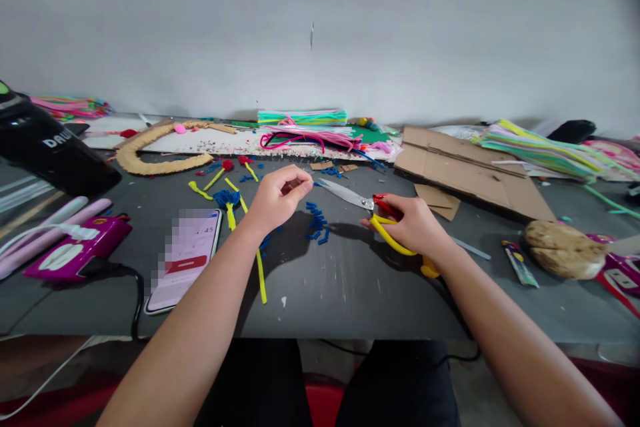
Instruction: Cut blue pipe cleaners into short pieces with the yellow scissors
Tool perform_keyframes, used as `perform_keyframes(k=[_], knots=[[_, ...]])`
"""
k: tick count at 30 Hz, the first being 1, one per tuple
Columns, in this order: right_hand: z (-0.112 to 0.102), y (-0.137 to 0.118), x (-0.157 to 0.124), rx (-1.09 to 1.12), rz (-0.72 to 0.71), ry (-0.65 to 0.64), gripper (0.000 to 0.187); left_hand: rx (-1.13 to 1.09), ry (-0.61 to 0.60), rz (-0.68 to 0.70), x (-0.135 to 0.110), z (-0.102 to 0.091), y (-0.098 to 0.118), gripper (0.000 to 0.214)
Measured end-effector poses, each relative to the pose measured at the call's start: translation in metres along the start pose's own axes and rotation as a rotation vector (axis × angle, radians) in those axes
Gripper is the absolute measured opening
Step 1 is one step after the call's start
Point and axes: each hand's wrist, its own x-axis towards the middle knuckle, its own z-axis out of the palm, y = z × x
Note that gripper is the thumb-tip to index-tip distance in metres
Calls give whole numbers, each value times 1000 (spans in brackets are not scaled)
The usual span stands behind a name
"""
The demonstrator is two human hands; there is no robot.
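At the middle of a grey table (350, 293), the left hand (277, 200) has thumb and fingertips (304, 181) pinched shut on a tiny blue bit (317, 184), which meets the tip of the scissors (346, 194). The right hand (413, 225) is curled closed through the scissors' yellow and red handles, blades almost together and pointing left. A heap of cut blue pieces (318, 221) lies on the table just below the blades, between the two hands, with a phone (184, 260) to the left.
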Motion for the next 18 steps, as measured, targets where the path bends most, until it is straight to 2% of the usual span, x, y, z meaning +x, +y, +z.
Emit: perform_keyframes(k=[18], knots=[[0,1,1,44,-19,-22,55,7,26,9,0,1,-1,14]])
